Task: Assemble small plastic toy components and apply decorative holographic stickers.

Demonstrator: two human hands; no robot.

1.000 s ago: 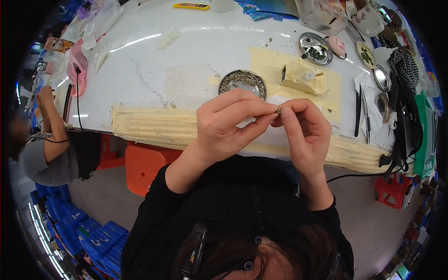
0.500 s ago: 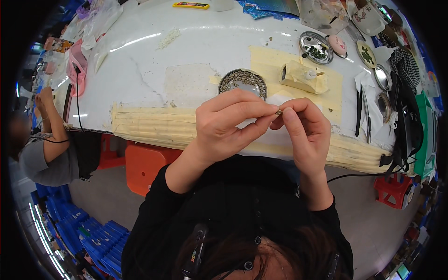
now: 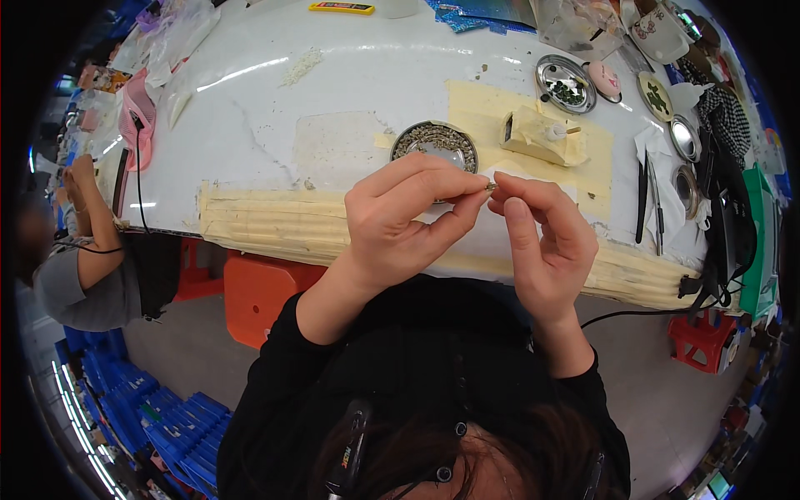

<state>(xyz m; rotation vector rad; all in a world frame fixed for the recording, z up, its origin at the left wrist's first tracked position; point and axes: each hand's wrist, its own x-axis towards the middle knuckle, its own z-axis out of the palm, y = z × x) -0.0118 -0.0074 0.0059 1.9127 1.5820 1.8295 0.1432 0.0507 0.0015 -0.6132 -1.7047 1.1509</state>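
Observation:
Between the thumb and index finger of my left hand is a tiny dull gold-grey piece, too small to name. My right hand is just to its right, thumb and index finger parted, with nothing visible between them. Its index fingertip is close to the piece; whether it touches cannot be made out. Partly hidden behind my left hand, a round metal dish holds many small grey-brown bits. A block wrapped in cream tape, with a short stick at its top, stands beyond my right hand.
Cream tape covers the table's front edge. On the right are a metal dish with dark green bits, a pink oval item, black tweezers and a green tray. A red stool stands below; another person sits left.
My right thumb and index finger have come off the small piece and spread apart. My left hand keeps its pinch and has shifted slightly left.

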